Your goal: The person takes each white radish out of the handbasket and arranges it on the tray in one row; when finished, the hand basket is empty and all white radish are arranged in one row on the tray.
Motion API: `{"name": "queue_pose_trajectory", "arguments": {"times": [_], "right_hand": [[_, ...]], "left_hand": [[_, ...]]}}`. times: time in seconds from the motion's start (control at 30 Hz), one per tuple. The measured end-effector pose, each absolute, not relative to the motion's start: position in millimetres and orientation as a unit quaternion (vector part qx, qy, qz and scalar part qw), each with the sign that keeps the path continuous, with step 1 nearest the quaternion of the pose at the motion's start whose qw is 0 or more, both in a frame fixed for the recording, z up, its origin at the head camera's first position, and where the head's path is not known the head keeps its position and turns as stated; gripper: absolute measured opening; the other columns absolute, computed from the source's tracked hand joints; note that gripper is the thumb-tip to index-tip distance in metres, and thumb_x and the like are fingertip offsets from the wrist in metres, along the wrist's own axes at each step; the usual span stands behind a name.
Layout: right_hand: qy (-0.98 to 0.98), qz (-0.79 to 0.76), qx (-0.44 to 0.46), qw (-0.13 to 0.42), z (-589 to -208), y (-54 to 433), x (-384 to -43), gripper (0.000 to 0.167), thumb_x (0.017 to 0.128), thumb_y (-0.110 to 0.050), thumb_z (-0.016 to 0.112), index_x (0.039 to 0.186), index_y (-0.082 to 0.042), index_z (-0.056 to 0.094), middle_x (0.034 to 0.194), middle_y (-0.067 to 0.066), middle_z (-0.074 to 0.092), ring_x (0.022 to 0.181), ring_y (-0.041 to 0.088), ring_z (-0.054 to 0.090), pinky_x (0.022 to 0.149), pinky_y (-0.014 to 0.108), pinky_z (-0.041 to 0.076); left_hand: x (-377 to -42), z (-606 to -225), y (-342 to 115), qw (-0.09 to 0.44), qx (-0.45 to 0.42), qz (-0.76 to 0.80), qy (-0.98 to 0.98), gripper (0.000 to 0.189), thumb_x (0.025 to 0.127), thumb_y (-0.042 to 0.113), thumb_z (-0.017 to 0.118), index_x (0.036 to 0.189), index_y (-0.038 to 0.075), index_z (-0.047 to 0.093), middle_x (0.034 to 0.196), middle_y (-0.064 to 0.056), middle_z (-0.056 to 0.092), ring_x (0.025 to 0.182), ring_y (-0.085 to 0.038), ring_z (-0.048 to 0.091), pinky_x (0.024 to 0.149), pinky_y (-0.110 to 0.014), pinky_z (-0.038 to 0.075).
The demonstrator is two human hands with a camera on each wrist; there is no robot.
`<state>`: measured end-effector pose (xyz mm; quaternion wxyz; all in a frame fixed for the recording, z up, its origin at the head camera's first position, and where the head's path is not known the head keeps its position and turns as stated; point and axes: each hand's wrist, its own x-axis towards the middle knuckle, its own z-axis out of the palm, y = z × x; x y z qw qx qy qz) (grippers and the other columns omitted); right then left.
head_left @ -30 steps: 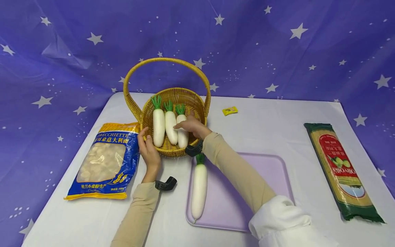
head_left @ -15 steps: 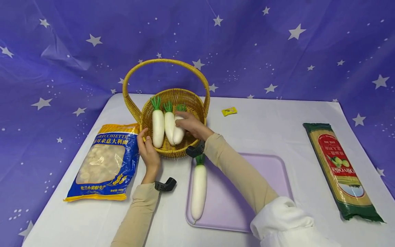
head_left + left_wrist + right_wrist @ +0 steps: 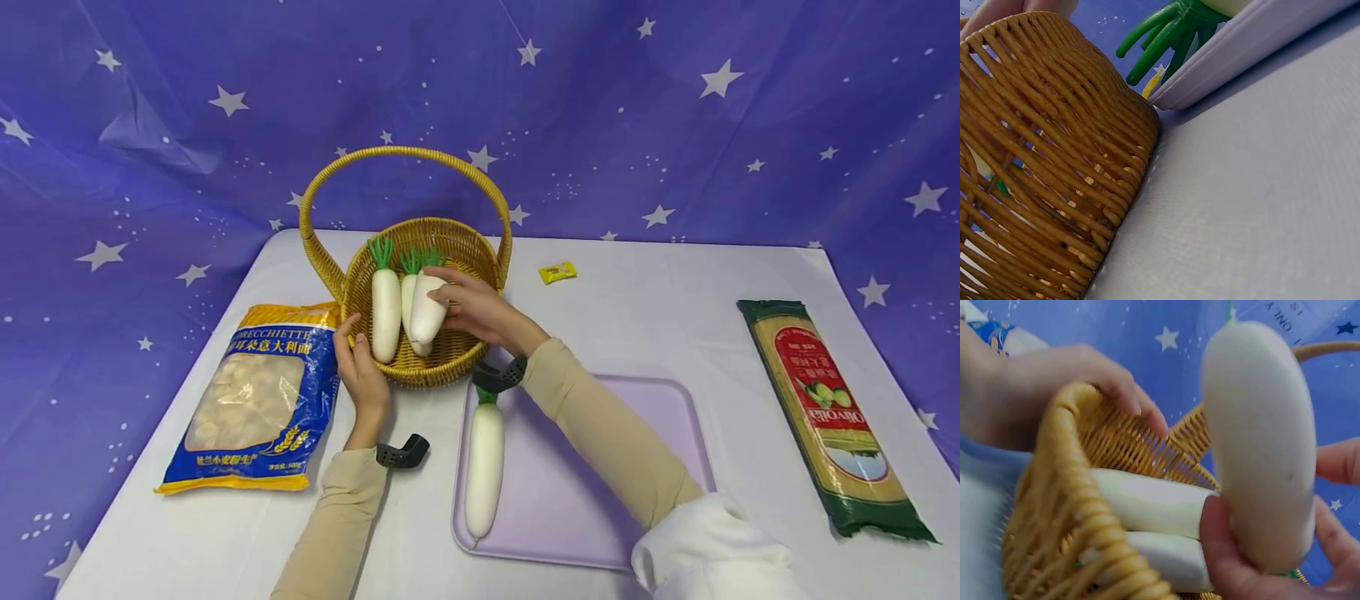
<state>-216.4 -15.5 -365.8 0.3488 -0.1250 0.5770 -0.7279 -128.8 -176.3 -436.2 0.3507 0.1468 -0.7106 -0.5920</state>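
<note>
My right hand (image 3: 487, 315) grips a white radish (image 3: 428, 310) with green leaves, thumb on one side and fingers on the other. It is lifted and tilted over the wicker basket (image 3: 438, 377). Two more white radishes lie inside: one at the left (image 3: 386, 317), the other partly hidden behind the lifted one. At the basket's front left, my left hand (image 3: 365, 377) holds the rim; in the right wrist view its fingers (image 3: 1141, 403) curl over the edge. The left wrist view shows mostly the basket's woven side (image 3: 1054, 144).
A lilac tray (image 3: 592, 467) with another white radish (image 3: 485, 471) at its left lies in front of the basket. An orecchiette pasta bag (image 3: 247, 400) stands close on the left. A small yellow packet (image 3: 557, 272) is behind right, a long noodle pack (image 3: 832, 417) far right.
My right hand has taken hold of the rightmost radish in the basket and raised it, tilting it and moving it slightly left. My left hand has stayed at the rim.
</note>
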Motion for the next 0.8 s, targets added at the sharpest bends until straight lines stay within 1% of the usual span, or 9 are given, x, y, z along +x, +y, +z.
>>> {"name": "queue_pose_trajectory", "arguments": {"times": [0.1, 0.23, 0.33, 0.43, 0.53, 0.6, 0.7, 0.8], "right_hand": [[0.549, -0.747, -0.146, 0.345, -364.4, -0.6, -202.6, 0.048, 0.091, -0.009, 0.048, 0.136, -0.02, 0.039, 0.143, 0.004, 0.032, 0.11, 0.024, 0.051, 0.082, 0.035, 0.048], [0.565, -0.735, -0.175, 0.331, -361.1, 29.3, -176.4, 0.051, 0.088, -0.007, 0.052, 0.136, -0.017, 0.038, 0.135, 0.011, 0.037, 0.107, 0.02, 0.051, 0.083, 0.035, 0.048], [0.606, -0.708, -0.187, 0.31, -359.0, 53.4, -154.0, 0.053, 0.085, -0.01, 0.058, 0.135, -0.015, 0.041, 0.131, 0.015, 0.04, 0.106, 0.019, 0.052, 0.085, 0.034, 0.048], [0.663, -0.668, -0.193, 0.279, -360.8, 78.7, -130.3, 0.054, 0.081, -0.015, 0.065, 0.131, -0.014, 0.045, 0.135, 0.01, 0.041, 0.108, 0.021, 0.054, 0.086, 0.033, 0.047], [0.731, -0.608, -0.19, 0.243, -369.0, 101.0, -107.4, 0.053, 0.078, -0.021, 0.069, 0.127, -0.018, 0.051, 0.133, 0.008, 0.045, 0.103, 0.024, 0.056, 0.08, 0.033, 0.047], [0.769, -0.569, -0.185, 0.226, -377.8, 113.2, -92.4, 0.051, 0.077, -0.024, 0.071, 0.124, -0.02, 0.053, 0.128, 0.01, 0.047, 0.099, 0.025, 0.056, 0.076, 0.031, 0.048], [0.805, -0.524, -0.182, 0.21, -392.4, 126.5, -72.0, 0.049, 0.075, -0.027, 0.071, 0.121, -0.02, 0.055, 0.115, 0.017, 0.047, 0.093, 0.025, 0.057, 0.069, 0.027, 0.05], [0.822, -0.501, -0.189, 0.197, -404.3, 134.1, -56.8, 0.048, 0.075, -0.028, 0.071, 0.12, -0.018, 0.057, 0.104, 0.017, 0.044, 0.088, 0.02, 0.057, 0.065, 0.023, 0.05]], "left_hand": [[-127.7, -435.6, -175.4, 0.347, 0.145, -0.593, -0.712, 0.034, 0.093, 0.011, 0.033, 0.122, 0.003, 0.049, 0.126, -0.011, 0.049, 0.124, -0.018, 0.039, 0.105, -0.033, 0.026], [-128.1, -438.4, -175.5, 0.351, 0.144, -0.587, -0.715, 0.034, 0.093, 0.013, 0.032, 0.121, 0.004, 0.049, 0.126, -0.01, 0.05, 0.124, -0.017, 0.039, 0.104, -0.034, 0.026], [-128.5, -439.0, -176.6, 0.354, 0.145, -0.585, -0.715, 0.034, 0.093, 0.014, 0.032, 0.121, 0.004, 0.049, 0.126, -0.01, 0.05, 0.125, -0.018, 0.039, 0.104, -0.034, 0.026], [-128.2, -439.1, -176.2, 0.352, 0.144, -0.587, -0.715, 0.034, 0.093, 0.014, 0.033, 0.121, 0.003, 0.048, 0.126, -0.01, 0.049, 0.125, -0.018, 0.039, 0.105, -0.034, 0.026], [-127.9, -439.4, -176.0, 0.352, 0.144, -0.587, -0.715, 0.035, 0.092, 0.014, 0.033, 0.121, 0.002, 0.048, 0.126, -0.01, 0.049, 0.125, -0.018, 0.039, 0.105, -0.033, 0.025], [-127.9, -439.8, -176.3, 0.353, 0.143, -0.587, -0.715, 0.034, 0.092, 0.014, 0.033, 0.121, 0.003, 0.048, 0.126, -0.01, 0.049, 0.125, -0.018, 0.038, 0.105, -0.033, 0.025], [-128.1, -440.1, -177.2, 0.353, 0.141, -0.586, -0.715, 0.035, 0.093, 0.014, 0.032, 0.121, 0.002, 0.048, 0.126, -0.01, 0.049, 0.126, -0.018, 0.038, 0.105, -0.033, 0.025], [-128.2, -439.8, -178.1, 0.353, 0.14, -0.585, -0.716, 0.035, 0.093, 0.014, 0.032, 0.121, 0.002, 0.048, 0.126, -0.01, 0.049, 0.125, -0.017, 0.038, 0.105, -0.033, 0.025]]}}
